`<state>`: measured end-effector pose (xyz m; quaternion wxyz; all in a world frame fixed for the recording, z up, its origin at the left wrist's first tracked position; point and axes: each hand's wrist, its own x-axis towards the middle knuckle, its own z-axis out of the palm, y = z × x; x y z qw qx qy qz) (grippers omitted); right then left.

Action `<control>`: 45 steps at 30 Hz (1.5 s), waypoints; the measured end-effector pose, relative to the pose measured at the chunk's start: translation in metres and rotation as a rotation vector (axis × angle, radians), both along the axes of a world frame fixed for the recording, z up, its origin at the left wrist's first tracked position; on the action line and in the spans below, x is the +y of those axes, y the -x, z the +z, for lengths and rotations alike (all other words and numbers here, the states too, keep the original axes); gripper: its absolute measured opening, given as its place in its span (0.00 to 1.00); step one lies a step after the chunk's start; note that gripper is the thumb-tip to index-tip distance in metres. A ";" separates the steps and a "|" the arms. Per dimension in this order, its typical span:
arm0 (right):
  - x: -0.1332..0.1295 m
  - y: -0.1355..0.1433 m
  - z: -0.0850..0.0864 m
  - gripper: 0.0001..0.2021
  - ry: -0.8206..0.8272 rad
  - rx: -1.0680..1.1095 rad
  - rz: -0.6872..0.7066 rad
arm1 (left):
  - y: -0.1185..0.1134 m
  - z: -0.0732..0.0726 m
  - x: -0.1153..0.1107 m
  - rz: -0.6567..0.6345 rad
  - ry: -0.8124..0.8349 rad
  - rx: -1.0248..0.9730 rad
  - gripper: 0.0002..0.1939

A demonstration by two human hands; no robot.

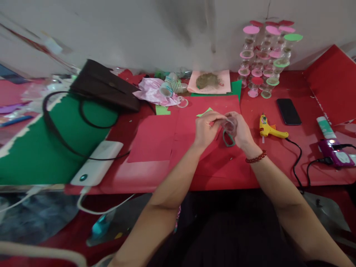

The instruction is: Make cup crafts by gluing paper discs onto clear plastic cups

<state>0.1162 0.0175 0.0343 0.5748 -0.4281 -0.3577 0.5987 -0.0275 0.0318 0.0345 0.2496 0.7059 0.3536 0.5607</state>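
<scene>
Over the red paper sheets [155, 137], my right hand [242, 130] is wrapped round a small clear plastic cup [229, 125]. The fingers of my left hand [206, 128] pinch at the cup's rim from the other side; whether they also hold something small there is hard to make out. Just below the cup lies a green loop [229, 144], which looks like a scissor handle, its other end hidden. A bit of light green paper [205, 112] shows behind my left hand. To the right rests a yellow hot glue gun [271, 129] with its cord.
Stacked clear cups with pink, red and green discs [263, 61] stand at the back right. Nearby are a black phone [288, 111], a glue stick [326, 128] and a purple power strip [336, 152]. A dark bag [107, 85] and white power bank [97, 163] lie left.
</scene>
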 end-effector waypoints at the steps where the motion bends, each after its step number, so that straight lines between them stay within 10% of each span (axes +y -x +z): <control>1: 0.000 0.000 -0.001 0.17 -0.004 -0.042 0.014 | 0.000 0.000 0.000 -0.006 -0.037 -0.001 0.07; 19: -0.010 0.007 0.002 0.18 -0.267 -0.215 -0.097 | -0.003 0.009 -0.008 -0.174 0.133 -0.147 0.06; 39: -0.010 0.008 0.000 0.16 -0.288 -0.257 -0.183 | -0.015 0.015 -0.021 0.053 0.085 -0.256 0.04; 45: -0.009 0.005 -0.004 0.15 -0.418 -0.355 -0.252 | -0.016 0.018 -0.025 -0.219 0.485 -0.285 0.20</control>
